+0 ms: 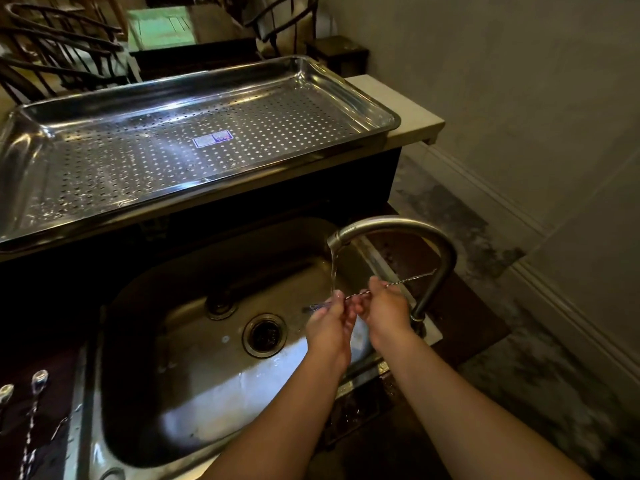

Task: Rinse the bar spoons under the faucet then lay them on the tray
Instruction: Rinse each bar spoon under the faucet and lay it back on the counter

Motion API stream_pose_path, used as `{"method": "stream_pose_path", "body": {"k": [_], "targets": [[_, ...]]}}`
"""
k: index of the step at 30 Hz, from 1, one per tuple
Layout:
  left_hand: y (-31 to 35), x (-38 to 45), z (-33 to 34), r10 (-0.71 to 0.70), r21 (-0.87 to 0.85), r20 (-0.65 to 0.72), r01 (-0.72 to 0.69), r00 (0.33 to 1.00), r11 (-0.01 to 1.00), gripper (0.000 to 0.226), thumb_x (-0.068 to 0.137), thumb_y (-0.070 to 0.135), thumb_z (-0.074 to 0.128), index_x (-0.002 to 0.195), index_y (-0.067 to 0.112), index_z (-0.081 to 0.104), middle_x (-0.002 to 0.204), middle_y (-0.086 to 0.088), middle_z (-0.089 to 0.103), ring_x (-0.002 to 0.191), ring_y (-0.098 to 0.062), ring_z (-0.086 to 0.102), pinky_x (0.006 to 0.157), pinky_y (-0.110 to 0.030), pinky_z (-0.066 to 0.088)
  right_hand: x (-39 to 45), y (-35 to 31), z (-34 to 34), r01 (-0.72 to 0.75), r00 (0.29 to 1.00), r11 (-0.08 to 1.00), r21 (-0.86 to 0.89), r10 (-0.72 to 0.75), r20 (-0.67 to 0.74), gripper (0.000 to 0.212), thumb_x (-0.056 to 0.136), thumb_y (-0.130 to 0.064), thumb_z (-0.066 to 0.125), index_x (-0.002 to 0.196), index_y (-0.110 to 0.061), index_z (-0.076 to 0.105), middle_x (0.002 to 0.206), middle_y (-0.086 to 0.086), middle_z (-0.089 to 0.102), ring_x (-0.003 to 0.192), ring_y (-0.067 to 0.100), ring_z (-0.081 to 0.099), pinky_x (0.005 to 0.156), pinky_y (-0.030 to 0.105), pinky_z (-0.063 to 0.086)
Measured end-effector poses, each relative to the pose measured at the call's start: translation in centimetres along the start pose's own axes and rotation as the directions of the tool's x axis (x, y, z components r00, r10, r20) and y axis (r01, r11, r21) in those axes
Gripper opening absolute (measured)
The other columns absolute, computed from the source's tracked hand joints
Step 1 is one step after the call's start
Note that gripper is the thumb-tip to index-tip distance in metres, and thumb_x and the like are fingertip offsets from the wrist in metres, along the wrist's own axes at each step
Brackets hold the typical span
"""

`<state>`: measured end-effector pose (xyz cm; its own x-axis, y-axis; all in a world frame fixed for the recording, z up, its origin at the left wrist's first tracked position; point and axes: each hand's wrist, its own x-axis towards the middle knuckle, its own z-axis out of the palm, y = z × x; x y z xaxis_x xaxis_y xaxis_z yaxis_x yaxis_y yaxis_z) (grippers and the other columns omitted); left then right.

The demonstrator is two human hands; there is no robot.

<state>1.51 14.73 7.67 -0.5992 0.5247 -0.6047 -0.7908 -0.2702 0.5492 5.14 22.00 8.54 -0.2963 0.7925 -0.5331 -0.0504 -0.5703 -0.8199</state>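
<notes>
Rinsing step: both the left hand [330, 318] and the right hand [381, 306] pinch one bar spoon [367, 293] under the faucet [398, 227] stream (over the sink). Next, I judge, it must go up to the bare tray [214, 109].

The faucet [398, 230] arches over the sink's [207, 427] right side; its left basin lies open

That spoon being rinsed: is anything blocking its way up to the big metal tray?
Nothing visible does. Both the left hand and right hand hold the bar spoon under the faucet. The perforated tray sits behind the sink, on a higher ledge, with open space between.
</notes>
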Motion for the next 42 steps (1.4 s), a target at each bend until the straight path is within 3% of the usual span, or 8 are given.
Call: {"method": "stream_pose_path", "body": {"k": [7,14,18,20,22,24,26,42], "targets": [[0.6,0.6,-0.1,0.000,-0.089,-0.046,-0.004,0.999,0.996,0.020,0.094,0.020,0.057,0.088,0.002,0.059,0.077,-0.013,0.067,0.071,-0.019,0.066,0.072,-0.027,0.057,0.2,0.4,0.7,0.063,0.991,0.997,0.033,-0.058,-0.124,0.015,0.099,-0.024,0.044,0.100,-0.012,0.052,0.082,0.017,0.061,0.051,0.020,0.060,0.054,0.033,0.052],[2.3,1.2,-1.5,-0.011,-0.133,-0.146,-0.008,0.989,0.991,0.028,0.097,0.028,0.051,0.087,0.004,0.062,0.082,-0.011,0.064,0.069,-0.017,0.064,0.052,-0.020,0.056,-0.3,0.4,1.3,0.115,0.985,0.993,0.006,-0.113,-0.132,0.014,0.102,-0.021,0.039,0.106,-0.010,0.048,0.071,0.012,0.056,0.037,0.009,0.054,0.039,0.020,0.043],[3.2,1.1,-2.9,0.143,0.178,-0.226,-0.104,0.964,0.978,0.020,0.095,0.023,0.054,0.086,0.009,0.064,0.080,-0.007,0.066,0.065,-0.016,0.063,0.056,-0.024,0.052,-0.6,1.1,2.1,0.060,0.992,0.998,-0.001,-0.060,-0.109,0.012,0.101,-0.019,0.042,0.103,-0.010,0.050,0.070,0.008,0.055,0.039,0.009,0.055,0.038,0.021,0.042],[4.0,1.0,-4.3,0.370,0.572,-0.179,-0.210,0.912,0.793,0.021,0.095,0.026,0.053,0.079,0.015,0.064,0.074,0.001,0.064,0.070,-0.016,0.059,0.061,-0.027,0.045,-0.8,1.8,2.9,0.037,0.994,0.999,-0.013,-0.038,-0.098,0.010,0.100,-0.016,0.043,0.099,-0.010,0.051,0.065,0.006,0.053,0.039,0.011,0.055,0.039,0.023,0.041],[5.0,0.6,-6.1,0.555,0.900,0.017,-0.255,0.832,0.354,0.023,0.095,0.030,0.051,0.088,0.019,0.070,0.088,0.002,0.067,0.084,-0.016,0.057,0.070,-0.028,0.041,-1.2,2.6,4.0,-0.019,0.997,0.998,-0.053,0.015,-0.080,0.010,0.100,-0.018,0.044,0.096,-0.013,0.053,0.061,0.006,0.055,0.044,0.015,0.055,0.043,0.025,0.041],[6.3,0.3,-7.9,0.595,0.962,0.261,-0.254,0.760,-0.098,0.026,0.095,0.033,0.050,0.097,0.019,0.072,0.100,0.001,0.068,0.096,-0.018,0.053,0.076,-0.028,0.039,-1.8,3.6,5.3,-0.082,0.996,0.993,-0.089,0.077,-0.050,0.010,0.100,-0.018,0.046,0.097,-0.013,0.054,0.063,0.007,0.057,0.049,0.016,0.056,0.044,0.024,0.040],[7.5,-0.3,-8.8,0.539,0.919,0.388,-0.268,0.748,-0.289,0.028,0.096,0.034,0.048,0.101,0.022,0.072,0.103,0.001,0.067,0.101,-0.021,0.050,0.082,-0.032,0.040,-2.3,4.6,6.5,-0.090,0.996,0.988,-0.128,0.092,0.005,0.012,0.100,-0.017,0.047,0.098,-0.010,0.056,0.066,0.008,0.057,0.048,0.015,0.056,0.043,0.023,0.040],[18.7,-6.4,-24.0,0.477,0.878,0.313,-0.059,0.821,-0.476,0.022,0.095,0.017,0.049,0.105,0.020,0.068,0.102,-0.007,0.063,0.093,-0.024,0.060,0.075,-0.032,0.045,-14.0,15.1,19.9,0.027,0.857,0.887,-0.460,0.216,0.467,0.021,0.098,-0.007,0.046,0.079,-0.011,0.054,0.061,0.004,0.051,0.034,0.004,0.044,0.033,0.016,0.031]]}}
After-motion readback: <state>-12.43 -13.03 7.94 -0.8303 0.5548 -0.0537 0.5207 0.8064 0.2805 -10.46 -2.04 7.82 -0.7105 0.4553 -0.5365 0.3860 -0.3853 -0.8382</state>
